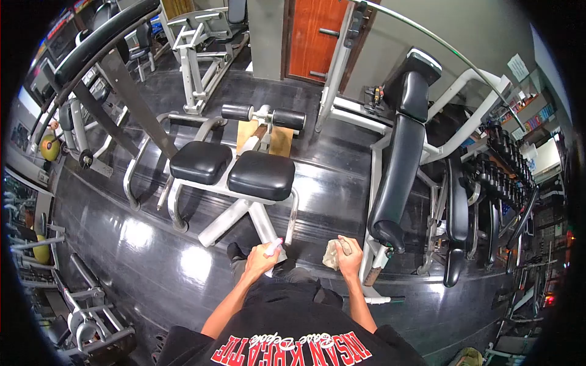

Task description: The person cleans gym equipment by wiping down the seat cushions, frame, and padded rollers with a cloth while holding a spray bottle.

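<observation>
My left hand (pixel 260 262) is closed around a small whitish bottle-like object (pixel 274 246), seen from above in front of my body. Its lower part is mostly hidden by the fingers. A crumpled beige cloth (pixel 331 255) is bunched in my right hand (pixel 350 261), with the fingers wrapped round it. Both hands are apart from the gym equipment. The nearest piece is a machine with two black padded seats (pixel 261 175) just ahead, its light metal leg (pixel 264 222) reaching down close to my left hand.
Black roller pads (pixel 289 119) stand behind the seats. To the right is a long black bench (pixel 397 174) on a white frame, with a dumbbell rack (pixel 506 165) beyond. A reddish-orange door (pixel 312 36) is at the back. Another machine (pixel 88 323) sits at lower left on the dark floor.
</observation>
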`<state>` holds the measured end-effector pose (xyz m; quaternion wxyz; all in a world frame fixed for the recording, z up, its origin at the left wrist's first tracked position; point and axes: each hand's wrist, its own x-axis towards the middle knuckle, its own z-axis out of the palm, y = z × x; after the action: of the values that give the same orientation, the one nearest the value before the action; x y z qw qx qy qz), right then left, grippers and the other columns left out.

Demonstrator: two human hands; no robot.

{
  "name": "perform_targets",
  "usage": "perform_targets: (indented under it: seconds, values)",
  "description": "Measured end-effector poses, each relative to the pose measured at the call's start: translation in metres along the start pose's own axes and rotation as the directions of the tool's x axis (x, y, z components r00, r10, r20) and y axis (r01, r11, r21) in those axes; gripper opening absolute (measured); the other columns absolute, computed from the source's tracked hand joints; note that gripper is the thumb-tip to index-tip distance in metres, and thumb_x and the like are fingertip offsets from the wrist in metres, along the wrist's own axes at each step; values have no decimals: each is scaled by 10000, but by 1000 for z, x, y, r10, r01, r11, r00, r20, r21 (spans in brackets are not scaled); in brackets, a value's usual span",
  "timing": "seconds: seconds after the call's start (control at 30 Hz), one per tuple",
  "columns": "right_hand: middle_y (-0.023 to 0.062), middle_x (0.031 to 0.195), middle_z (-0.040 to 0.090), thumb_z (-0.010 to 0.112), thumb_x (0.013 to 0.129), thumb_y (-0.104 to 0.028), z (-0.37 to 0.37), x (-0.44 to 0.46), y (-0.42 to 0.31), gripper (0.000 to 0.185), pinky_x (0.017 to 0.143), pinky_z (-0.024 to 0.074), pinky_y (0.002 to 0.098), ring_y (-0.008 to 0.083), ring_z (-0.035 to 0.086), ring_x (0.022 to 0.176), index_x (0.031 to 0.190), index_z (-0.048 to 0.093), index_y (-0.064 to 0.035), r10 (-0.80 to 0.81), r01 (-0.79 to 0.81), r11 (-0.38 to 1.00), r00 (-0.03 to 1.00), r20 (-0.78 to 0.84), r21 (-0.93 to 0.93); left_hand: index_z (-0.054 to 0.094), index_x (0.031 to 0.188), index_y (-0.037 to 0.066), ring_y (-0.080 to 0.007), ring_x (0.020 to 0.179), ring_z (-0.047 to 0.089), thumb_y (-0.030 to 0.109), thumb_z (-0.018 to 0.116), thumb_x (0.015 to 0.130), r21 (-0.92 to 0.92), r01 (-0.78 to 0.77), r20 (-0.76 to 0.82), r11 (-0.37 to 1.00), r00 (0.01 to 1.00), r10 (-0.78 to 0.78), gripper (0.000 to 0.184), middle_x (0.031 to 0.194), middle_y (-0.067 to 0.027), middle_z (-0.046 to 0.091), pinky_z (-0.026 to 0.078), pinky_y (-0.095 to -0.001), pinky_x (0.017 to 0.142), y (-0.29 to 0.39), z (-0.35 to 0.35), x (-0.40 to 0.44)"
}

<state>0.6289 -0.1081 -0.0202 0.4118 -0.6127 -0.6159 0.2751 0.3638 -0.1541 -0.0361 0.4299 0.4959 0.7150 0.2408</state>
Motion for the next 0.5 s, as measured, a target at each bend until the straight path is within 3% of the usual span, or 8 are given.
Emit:
perform_targets:
  seconds: [0.27,0.4,0.5]
  values:
    - [112,904,666,688,762,-68,1,-8,1,188,779,495,315,241,655,853,941,684,-7,20,-20,1000,999,-29,3,652,847,31,-410,734,628,320,591,800,11,-4,-106,1000,994,5,299,741,-215,641,504,-446,677,9,5,-2]
    - [112,899,668,684,765,-67,3,-8,-1,185,779,495,317,241,655,849,939,683,-6,23,-23,1000,999,-23,15,659,874,42,-398,733,634,320,595,800,-30,-44,-114,999,993,40,295,744,-211,643,505,-441,676,0,9,2]
    - [112,899,669,682,769,-72,4,-7,-2,184,778,495,316,241,655,846,941,683,-4,22,-22,1000,1000,-15,21,669,920,60,-386,737,639,321,602,802,-76,24,-92,997,995,-31,294,755,-208,647,504,-427,671,-4,10,1]
